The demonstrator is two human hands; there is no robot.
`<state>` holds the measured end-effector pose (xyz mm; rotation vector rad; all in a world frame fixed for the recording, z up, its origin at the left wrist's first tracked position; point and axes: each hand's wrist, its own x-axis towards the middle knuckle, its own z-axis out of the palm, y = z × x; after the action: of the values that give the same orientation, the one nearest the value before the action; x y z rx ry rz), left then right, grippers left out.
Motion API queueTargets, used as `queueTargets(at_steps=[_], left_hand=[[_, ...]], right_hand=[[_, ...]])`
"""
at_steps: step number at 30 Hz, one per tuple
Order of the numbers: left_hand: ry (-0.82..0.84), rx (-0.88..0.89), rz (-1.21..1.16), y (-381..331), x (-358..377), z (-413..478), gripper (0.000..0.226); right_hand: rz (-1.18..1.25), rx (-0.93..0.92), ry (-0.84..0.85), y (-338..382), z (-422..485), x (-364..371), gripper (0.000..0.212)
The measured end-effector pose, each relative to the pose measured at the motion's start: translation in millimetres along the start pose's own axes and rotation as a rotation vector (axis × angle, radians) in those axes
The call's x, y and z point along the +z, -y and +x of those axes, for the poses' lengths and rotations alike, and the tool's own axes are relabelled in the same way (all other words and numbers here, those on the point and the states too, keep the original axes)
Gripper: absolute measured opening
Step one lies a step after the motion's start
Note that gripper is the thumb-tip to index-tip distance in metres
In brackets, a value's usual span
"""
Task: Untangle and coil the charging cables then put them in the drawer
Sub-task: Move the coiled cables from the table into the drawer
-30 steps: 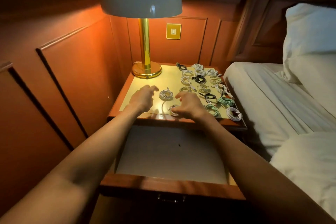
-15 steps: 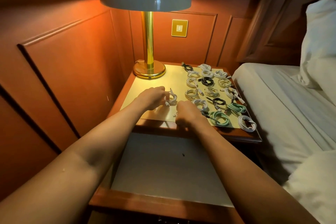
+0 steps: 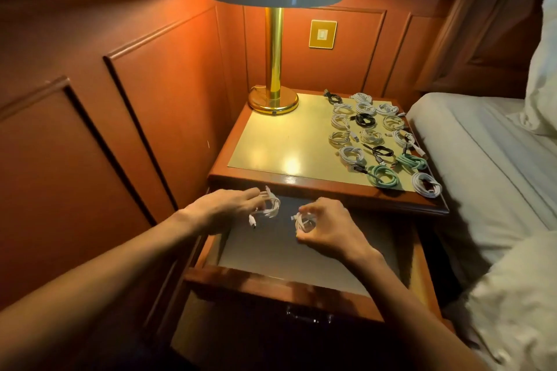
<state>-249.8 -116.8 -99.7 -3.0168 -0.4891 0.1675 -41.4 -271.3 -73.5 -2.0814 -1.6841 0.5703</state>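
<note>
The little table point(image 3: 271, 144) in front of me has a gold lamp point(image 3: 273, 101) at its far left. Lots of coiled cables point(image 3: 370, 135) lie on its right side.

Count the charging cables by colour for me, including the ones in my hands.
White cables: 13 (11 on the nightstand, 1 in the left hand, 1 in the right hand)
Black cables: 3
Green cables: 2
Total: 18

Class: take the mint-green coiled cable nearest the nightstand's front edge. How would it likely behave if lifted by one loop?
The mint-green cable looks thicker than the white coil beside it, so probably stiffer, though still light. It lies flat on the nightstand, so should not roll. The white cable in the left hand dangles a loose end; this coil may sag likewise.
</note>
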Motion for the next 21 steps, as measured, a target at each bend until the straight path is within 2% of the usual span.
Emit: queueTargets(at_steps=[3, 7, 10, 15, 17, 19, 21], left_hand=[[0.157, 0.078, 0.078, -26, 29, -34, 0.038], [0.231, 0.137, 0.147, -30, 49, -28, 0.028], [0.338, 0.153, 0.202, -23, 49, -12, 0.031], [0.48, 0.155, 0.214, -27, 57, 0, 0.023], [0.506, 0.137, 0.197, -26, 57, 5, 0.019], [0.539, 0.116, 0.212, -23, 56, 10, 0.017], [0.605, 0.092, 0.225, -21, 54, 13, 0.02]], right_hand=[[-0.057, 0.068, 0.14, -9, -7, 45, 0.036], [-0.144, 0.061, 0.3, -14, 15, 90, 0.02], [-0.128, 0.031, 0.362, -11, 26, 108, 0.025], [-0.131, -0.04, 0.425, -13, 39, 126, 0.031], [-0.137, -0.071, 0.448, -17, 43, 128, 0.041], [-0.108, -0.075, 0.472, -20, 45, 125, 0.063], [-0.103, -0.069, 0.479, -18, 46, 121, 0.07]])
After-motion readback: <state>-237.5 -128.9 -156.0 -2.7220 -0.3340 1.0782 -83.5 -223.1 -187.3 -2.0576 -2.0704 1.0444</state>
